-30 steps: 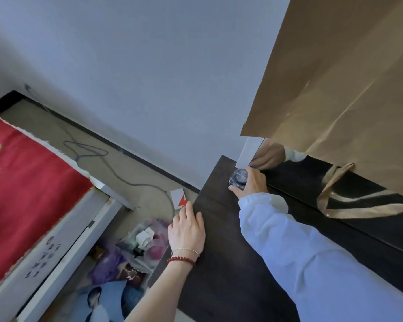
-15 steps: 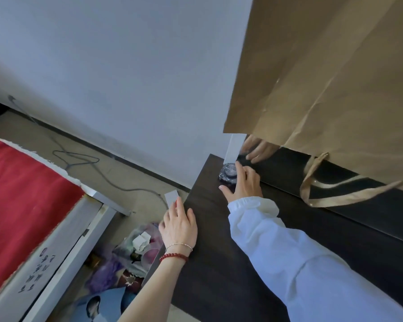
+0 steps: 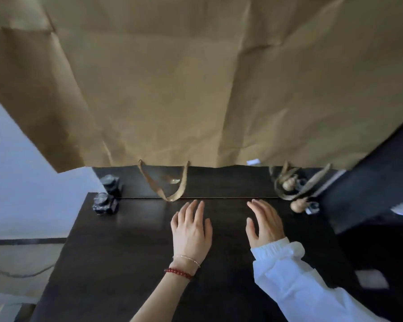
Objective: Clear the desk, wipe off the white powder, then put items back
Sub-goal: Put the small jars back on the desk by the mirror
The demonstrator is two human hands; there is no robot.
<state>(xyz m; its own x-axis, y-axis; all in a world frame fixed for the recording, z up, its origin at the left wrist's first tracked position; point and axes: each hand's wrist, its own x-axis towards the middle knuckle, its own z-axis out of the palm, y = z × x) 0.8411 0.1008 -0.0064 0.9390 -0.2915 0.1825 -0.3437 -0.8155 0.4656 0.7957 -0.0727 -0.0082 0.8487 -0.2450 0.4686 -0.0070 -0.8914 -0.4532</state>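
The dark wooden desk [image 3: 137, 247] fills the lower middle of the view. My left hand [image 3: 192, 231] and my right hand [image 3: 264, 223] hover flat over its middle, fingers spread, holding nothing. A small dark glass bottle [image 3: 104, 204] stands at the desk's far left corner, doubled in a mirror behind it. A small tan gourd ornament [image 3: 299, 205] sits at the far right, also mirrored. No white powder is visible on the surface.
A big brown paper bag [image 3: 196, 77] hangs over the mirror, covering the upper view; its ribbon handle [image 3: 165, 184] dangles to the desk's back edge. A white wall [image 3: 21, 182] and floor with a cable lie left. A pale card [image 3: 371, 278] lies on the dark area at right.
The view swung right from the desk's left corner to its middle. My right hand let go of the bottle, which stays at the corner. Both hands moved to the centre.
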